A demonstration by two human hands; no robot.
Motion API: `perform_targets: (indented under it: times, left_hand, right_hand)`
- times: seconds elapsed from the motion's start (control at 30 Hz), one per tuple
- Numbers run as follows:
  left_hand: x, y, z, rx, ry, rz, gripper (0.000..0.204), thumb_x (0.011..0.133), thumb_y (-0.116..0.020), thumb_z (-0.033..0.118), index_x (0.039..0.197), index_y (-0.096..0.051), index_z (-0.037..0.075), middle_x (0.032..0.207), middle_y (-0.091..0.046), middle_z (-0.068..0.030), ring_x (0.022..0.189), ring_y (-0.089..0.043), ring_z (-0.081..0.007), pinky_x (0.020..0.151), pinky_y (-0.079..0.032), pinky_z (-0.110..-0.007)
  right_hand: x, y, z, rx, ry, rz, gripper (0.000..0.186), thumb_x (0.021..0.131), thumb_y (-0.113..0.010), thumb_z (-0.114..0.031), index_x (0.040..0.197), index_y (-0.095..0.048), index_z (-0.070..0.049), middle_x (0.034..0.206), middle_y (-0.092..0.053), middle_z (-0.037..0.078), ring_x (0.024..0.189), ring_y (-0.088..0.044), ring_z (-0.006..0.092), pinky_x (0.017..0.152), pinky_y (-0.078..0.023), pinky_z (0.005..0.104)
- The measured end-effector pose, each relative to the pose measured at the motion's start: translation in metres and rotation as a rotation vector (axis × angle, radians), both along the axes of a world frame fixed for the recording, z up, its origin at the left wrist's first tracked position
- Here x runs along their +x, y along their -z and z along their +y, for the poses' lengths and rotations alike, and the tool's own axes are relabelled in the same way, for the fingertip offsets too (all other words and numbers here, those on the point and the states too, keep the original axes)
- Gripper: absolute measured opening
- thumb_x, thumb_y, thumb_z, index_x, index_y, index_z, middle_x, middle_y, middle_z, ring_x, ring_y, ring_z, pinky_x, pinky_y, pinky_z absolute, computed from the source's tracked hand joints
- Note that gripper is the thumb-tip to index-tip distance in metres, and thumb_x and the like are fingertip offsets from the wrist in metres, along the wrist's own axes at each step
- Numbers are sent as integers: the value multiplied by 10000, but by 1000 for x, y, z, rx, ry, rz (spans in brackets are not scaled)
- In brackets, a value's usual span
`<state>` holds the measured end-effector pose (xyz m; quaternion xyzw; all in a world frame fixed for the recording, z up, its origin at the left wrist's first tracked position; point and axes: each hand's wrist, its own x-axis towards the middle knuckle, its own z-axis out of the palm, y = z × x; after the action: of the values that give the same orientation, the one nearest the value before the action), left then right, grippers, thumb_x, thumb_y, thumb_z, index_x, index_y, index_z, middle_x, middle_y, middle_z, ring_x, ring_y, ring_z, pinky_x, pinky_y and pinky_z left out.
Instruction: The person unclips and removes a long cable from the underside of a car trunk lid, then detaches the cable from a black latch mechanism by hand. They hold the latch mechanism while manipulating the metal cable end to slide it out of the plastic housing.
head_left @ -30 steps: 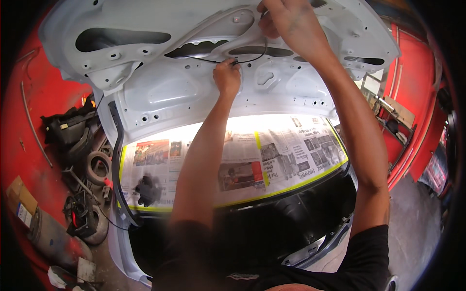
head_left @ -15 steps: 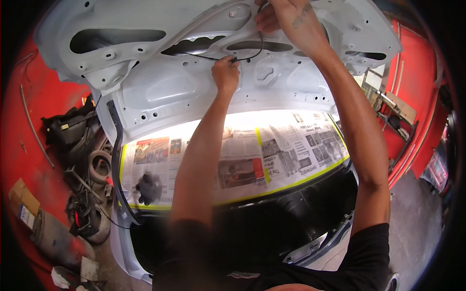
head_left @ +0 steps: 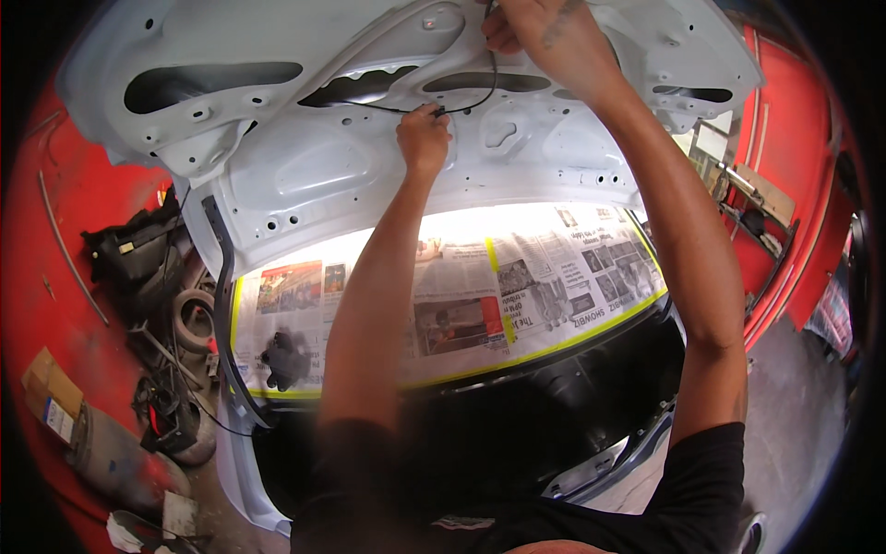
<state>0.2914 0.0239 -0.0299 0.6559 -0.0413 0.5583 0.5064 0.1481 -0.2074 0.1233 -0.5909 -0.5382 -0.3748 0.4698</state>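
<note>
Overhead is the raised pale grey trunk lid (head_left: 305, 171) of a car, its inner side full of holes and pressed shapes. A thin black cable (head_left: 495, 81) comes out of a dark opening, runs past my left hand and curves up to my right. My left hand (head_left: 425, 136) is closed on the cable, by a small dark piece on it, against the panel's middle. Higher up, near the top edge of the picture, my right hand (head_left: 531, 23) has its fingers curled around the cable's upper stretch. The cable's far ends are out of sight.
Newspaper (head_left: 452, 277) edged with yellow tape covers the rear window below; a dark lump (head_left: 284, 360) lies on it. The black trunk opening (head_left: 498, 434) is nearer. Left are a black trim part (head_left: 134, 245) and a cylinder (head_left: 125, 457); red panels (head_left: 798, 175) stand right.
The view has shifted slightly, so the lid sits a little higher and further left. Both hands keep their hold on the cable, nearly in place.
</note>
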Motion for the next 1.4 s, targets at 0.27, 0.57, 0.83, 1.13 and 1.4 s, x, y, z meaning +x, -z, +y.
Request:
perform_targets:
  times: [0.27, 0.57, 0.83, 1.13, 1.4]
  left_hand:
    - [1, -2, 9, 95, -32, 44, 321, 893, -691, 78, 1168, -692, -87, 829, -748, -193, 646, -747, -236, 616, -573, -324]
    - [-19, -5, 3, 139, 18, 112, 386, 930, -677, 73, 1258, -627, -124, 951, -760, -195, 681, -759, -236, 512, -590, -302]
    - [-30, -5, -2, 124, 63, 163, 375, 944, -666, 76, 1265, -627, -114, 983, -762, -190, 682, -760, -235, 529, -606, -299]
    - [-59, -12, 6, 113, 59, 118, 310, 934, -617, 25, 1225, -674, -66, 998, -770, -176, 623, -733, -219, 508, -561, -306]
    - [-78, -8, -1, 154, 136, 138, 316, 932, -606, 15, 1232, -682, -44, 1018, -763, -158, 693, -742, -201, 546, -571, -293]
  right_hand:
    - [11, -5, 3, 37, 163, -195, 449, 1014, -480, -296, 824, -637, 79, 697, -642, 236, 660, -657, 321, 650, -499, 426]
    - [10, 4, -11, -19, 231, -277, 363, 1034, -498, -280, 949, -641, 42, 883, -653, 282, 817, -635, 426, 763, -487, 467]
    - [19, 25, -44, 67, 278, -368, 346, 1028, -534, -291, 938, -634, 28, 794, -634, 238, 735, -641, 350, 713, -497, 449]
    - [3, 108, -113, -102, -38, 193, 304, 1057, -518, -170, 1173, -680, 60, 946, -716, 101, 850, -687, 164, 808, -554, 299]
    - [2, 223, -148, -190, -601, 605, 301, 960, -580, -104, 1114, -698, 126, 1000, -753, 197, 889, -750, 274, 873, -582, 377]
